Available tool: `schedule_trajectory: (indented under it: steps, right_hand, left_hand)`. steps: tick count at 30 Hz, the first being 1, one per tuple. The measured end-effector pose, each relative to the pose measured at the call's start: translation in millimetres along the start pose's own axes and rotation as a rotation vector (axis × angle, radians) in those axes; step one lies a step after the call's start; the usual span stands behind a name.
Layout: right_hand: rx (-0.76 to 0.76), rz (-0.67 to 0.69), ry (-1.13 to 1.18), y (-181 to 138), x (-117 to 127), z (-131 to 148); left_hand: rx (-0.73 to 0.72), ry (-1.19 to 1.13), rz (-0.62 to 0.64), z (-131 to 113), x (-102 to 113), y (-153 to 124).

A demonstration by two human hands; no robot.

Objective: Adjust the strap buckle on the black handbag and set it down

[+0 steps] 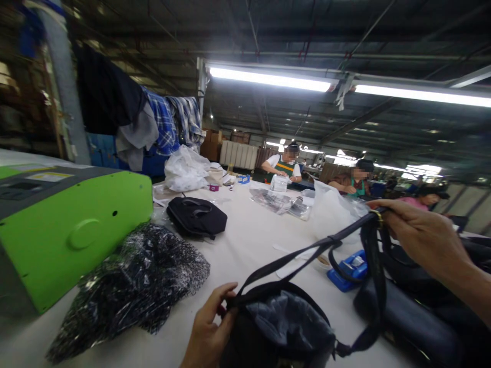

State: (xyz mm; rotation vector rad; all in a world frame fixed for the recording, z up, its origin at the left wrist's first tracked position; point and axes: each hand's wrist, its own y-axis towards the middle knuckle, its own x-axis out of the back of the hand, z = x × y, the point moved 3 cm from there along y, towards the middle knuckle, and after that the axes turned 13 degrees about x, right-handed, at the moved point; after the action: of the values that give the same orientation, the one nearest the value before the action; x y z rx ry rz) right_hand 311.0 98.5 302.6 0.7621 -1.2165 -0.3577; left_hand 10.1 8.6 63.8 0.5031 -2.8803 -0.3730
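Observation:
A black handbag [245,335] stands at the bottom middle with its mouth open, and a crumpled greyish lining or filling shows inside. My left hand [215,324] pinches its left rim between thumb and fingers. To the right, my right hand [418,225] holds up the bag's black strap [341,235] by a gold-coloured buckle, with the fingers closed round it. The strap runs slantwise from the bag's left side up to that hand, and part of it hangs in a loop back to the bag's right side. The bag's lower part is cut off by the frame.
A bright green machine [76,230] stands at left beside crumpled black-patterned plastic [134,286]. Farther back lie a black bag [196,217] and white plastic bags [186,168]. A blue tape dispenser [347,273] and more black bags [406,317] are at right. Co-workers [284,163] sit beyond.

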Motion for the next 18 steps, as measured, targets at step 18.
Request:
schedule_trajectory:
  steps: [18]
  right_hand:
    - [0.238,0.026,-0.035,0,-5,6]
  left_hand:
    - [0.160,-0.010,0.382,-69,7,44]
